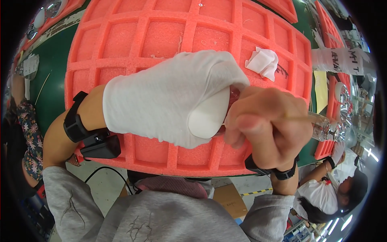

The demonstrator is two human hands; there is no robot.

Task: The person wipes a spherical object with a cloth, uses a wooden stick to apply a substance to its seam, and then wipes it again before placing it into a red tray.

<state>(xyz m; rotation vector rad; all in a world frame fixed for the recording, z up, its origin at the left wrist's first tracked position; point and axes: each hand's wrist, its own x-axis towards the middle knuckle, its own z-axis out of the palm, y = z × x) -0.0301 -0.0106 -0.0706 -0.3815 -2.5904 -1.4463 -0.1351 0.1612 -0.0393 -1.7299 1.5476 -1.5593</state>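
In a white cloth glove, my left hand [169,94] is curled around a smooth, white, rounded piece [209,115]; the glove hides its far side. My bare right hand [270,123] is close against that piece, its fingers bent in a pinch. A thin, pale stick [300,117], blurred, sticks out from the right hand toward the right; its other end is hidden by the fingers. Both hands are above a red foam tray [183,17] with square compartments. Beyond my right hand, a crumpled white cloth [262,63] lies on the tray.
Clear glass pieces [322,127] stand at the right, by another red foam tray [322,150] and yellow paper [320,90]. A person [326,193] works at the right; a flowered sleeve [30,129] shows at the left. On the green table [52,66] lies a thin stick [42,87].
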